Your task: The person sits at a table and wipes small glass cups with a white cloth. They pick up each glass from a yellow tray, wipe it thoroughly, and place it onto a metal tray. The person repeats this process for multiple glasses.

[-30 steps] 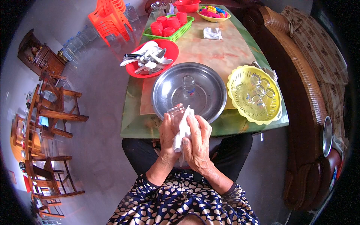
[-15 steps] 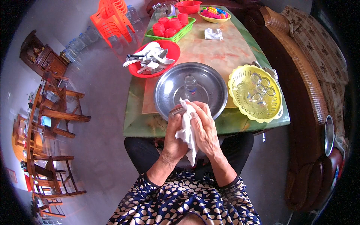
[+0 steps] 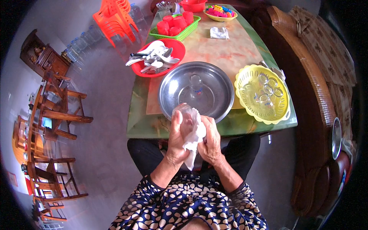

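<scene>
Just in front of the table's near edge, my left hand (image 3: 177, 142) is closed around a clear drinking glass (image 3: 183, 109), its one end showing above my thumb. My right hand (image 3: 211, 141) grips a white cloth (image 3: 196, 132) that is pressed against the glass and hangs down between my hands. Part of the glass is hidden by the cloth and fingers. Beyond them sits a steel basin (image 3: 219, 85) with another clear glass (image 3: 196, 87) in it. To the right, a yellow scalloped basket (image 3: 249, 106) holds several clear glasses (image 3: 267, 89).
A red bowl (image 3: 180, 45) of spoons stands left of the basin. Farther back are a green basket (image 3: 190, 33) with red cups, a folded white cloth (image 3: 219, 33) and a yellow dish (image 3: 221, 19) of colourful blocks. A brown sofa (image 3: 297, 69) runs along the right.
The glass has tilted, so more of it shows above my left hand. My right hand has shifted slightly lower and the cloth now bunches along the glass's side.
</scene>
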Tool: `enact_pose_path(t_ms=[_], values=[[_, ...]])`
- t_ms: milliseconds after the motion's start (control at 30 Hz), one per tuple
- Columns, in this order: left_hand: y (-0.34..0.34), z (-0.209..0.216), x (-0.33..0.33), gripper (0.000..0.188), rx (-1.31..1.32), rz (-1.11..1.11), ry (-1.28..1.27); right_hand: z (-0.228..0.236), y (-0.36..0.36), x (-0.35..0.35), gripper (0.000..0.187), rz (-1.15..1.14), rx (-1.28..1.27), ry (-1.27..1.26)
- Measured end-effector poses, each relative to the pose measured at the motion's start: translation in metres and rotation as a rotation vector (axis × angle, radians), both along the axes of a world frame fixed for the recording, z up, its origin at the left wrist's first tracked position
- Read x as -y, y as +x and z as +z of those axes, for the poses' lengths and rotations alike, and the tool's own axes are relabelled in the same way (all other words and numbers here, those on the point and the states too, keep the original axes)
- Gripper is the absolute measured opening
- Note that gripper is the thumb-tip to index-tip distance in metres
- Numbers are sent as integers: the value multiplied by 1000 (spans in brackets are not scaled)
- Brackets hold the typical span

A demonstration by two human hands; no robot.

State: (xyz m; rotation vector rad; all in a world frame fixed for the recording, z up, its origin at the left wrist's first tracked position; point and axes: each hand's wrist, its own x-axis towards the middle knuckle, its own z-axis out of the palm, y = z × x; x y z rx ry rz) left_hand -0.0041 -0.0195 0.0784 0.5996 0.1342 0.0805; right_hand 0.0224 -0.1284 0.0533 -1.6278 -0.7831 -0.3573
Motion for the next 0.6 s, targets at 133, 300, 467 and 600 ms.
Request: enact_pose_path(t_ms=[133, 300, 467, 600], values=[[3, 16, -16, 36, -72, -31, 334, 16, 19, 13, 46, -83, 202, -55], [8, 17, -18, 31, 65, 228, 1036, 40, 24, 12, 44, -30, 149, -113], [9, 17, -4, 33, 63, 504, 815, 24, 12, -9, 28, -66, -213, 19], [6, 13, -6, 35, 193, 564, 920, 17, -1, -14, 39, 73, -570, 178]])
